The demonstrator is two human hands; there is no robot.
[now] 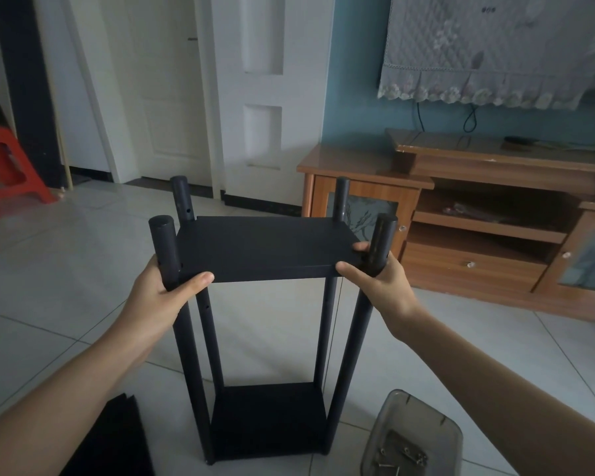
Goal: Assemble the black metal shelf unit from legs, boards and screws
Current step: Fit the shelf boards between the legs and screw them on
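Shelf unit [265,338] is standing upright on the tiled floor [66,269], pretty much dead centre in front of the person. Four black legs, a bottom board [268,420] down near the floor and an upper board [265,247] sitting between the legs a bit below their tops, so all four leg ends stick up past it.

Both hands are on that upper board at its near corners. Left hand [167,286] is wrapped round the near left leg [167,255], thumb lying along the board's front edge. Right hand [378,278] does the same at the near right leg [380,245], thumb on the front edge and a fingertip up on the board's top surface. So both are gripping, neither is loose.

Room-wise: open tile to the left and behind the unit. A wooden TV cabinet [478,235] sits to the right, well apart from the legs. A grey plastic tray [413,438] with screws [402,455] in it is on the floor just beside the bottom right leg. Something flat and black [114,441] lies near the bottom left. A red stool [4,166] is far left by the wall.
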